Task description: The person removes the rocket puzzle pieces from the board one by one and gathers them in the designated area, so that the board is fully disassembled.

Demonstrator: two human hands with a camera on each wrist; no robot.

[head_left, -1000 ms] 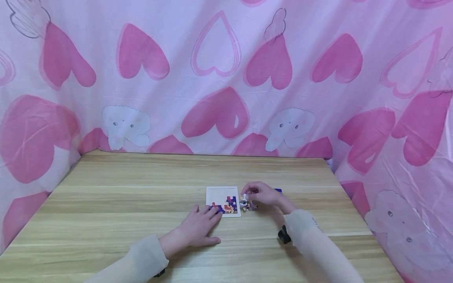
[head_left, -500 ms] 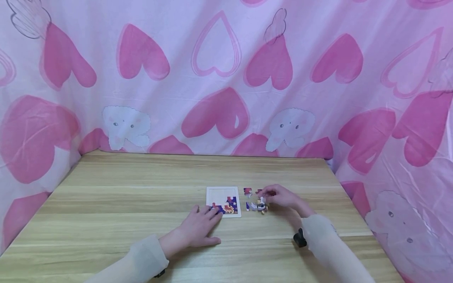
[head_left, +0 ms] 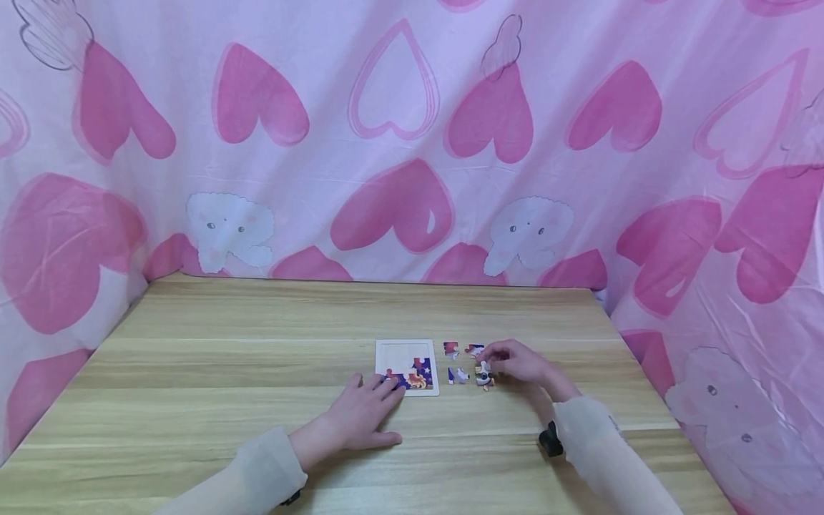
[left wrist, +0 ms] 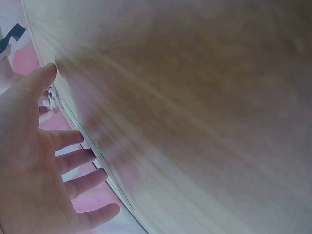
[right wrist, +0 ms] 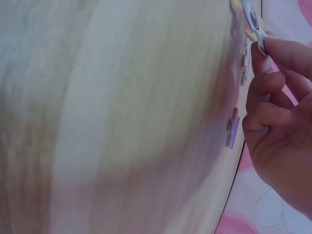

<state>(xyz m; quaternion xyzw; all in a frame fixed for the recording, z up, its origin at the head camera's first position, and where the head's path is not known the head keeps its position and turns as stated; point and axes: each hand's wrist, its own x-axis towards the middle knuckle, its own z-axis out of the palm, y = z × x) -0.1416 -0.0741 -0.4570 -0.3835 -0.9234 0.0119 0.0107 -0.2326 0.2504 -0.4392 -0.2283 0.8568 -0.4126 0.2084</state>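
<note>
My right hand point(head_left: 520, 365) pinches a jigsaw piece point(head_left: 484, 376) printed with a dark-ringed eye, between thumb and index finger. The right wrist view shows that piece point(right wrist: 254, 22) standing on edge at the fingertips, above the tabletop. To its left are loose jigsaw pieces: a red one point(head_left: 451, 349), a purple-and-white one point(head_left: 458, 375) and one partly beside the fingers point(head_left: 474, 350). My left hand point(head_left: 360, 415) lies with spread fingers, fingertips over the lower left of a white puzzle tray point(head_left: 435, 347). Joined pieces point(head_left: 421, 375) fill the tray's lower and right part.
The wooden table point(head_left: 257, 357) reaches back to a pink curtain point(head_left: 309, 179) with heart prints, which also hangs along both sides. In the right wrist view a loose piece point(right wrist: 233, 128) lies below the right hand.
My right hand has moved right, away from the tray's edge, carrying the eye-printed jigsaw piece. The loose pieces it covered now show. My left hand has stayed still.
</note>
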